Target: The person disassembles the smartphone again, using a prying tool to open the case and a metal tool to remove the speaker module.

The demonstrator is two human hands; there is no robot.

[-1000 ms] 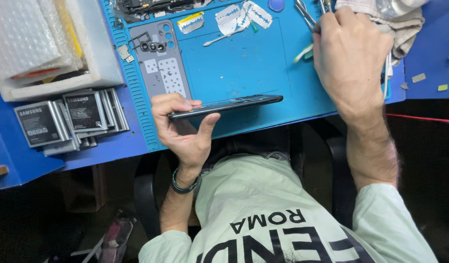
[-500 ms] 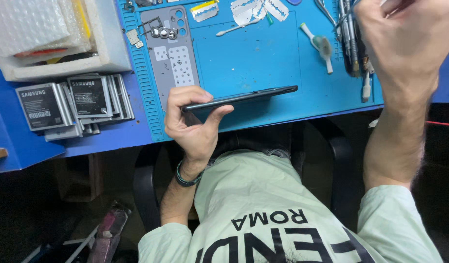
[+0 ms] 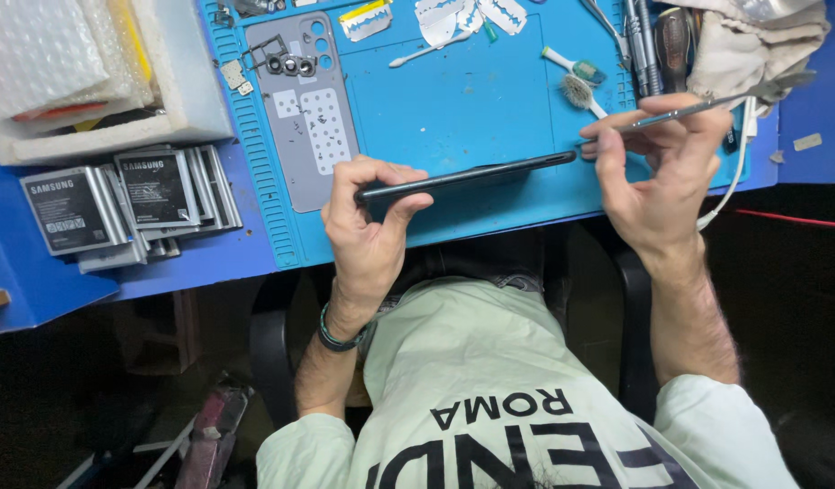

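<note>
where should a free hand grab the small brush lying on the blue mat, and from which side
Take the small brush by its slim white handle end, nearest the mat's lower right, coming from above. It lies flat with its bristle head pointing up-left near a green-tipped tool, so that end is crowded. The right hand, holding a thin metal tool, hovers close by, so the approach looks tight.

Glossy dark phone, shiny metal tweezers, matt rubbery mat.

Grey, black-labelled flat battery packs lie stacked left of the blue mat, below bubble-wrap packaging.
</note>
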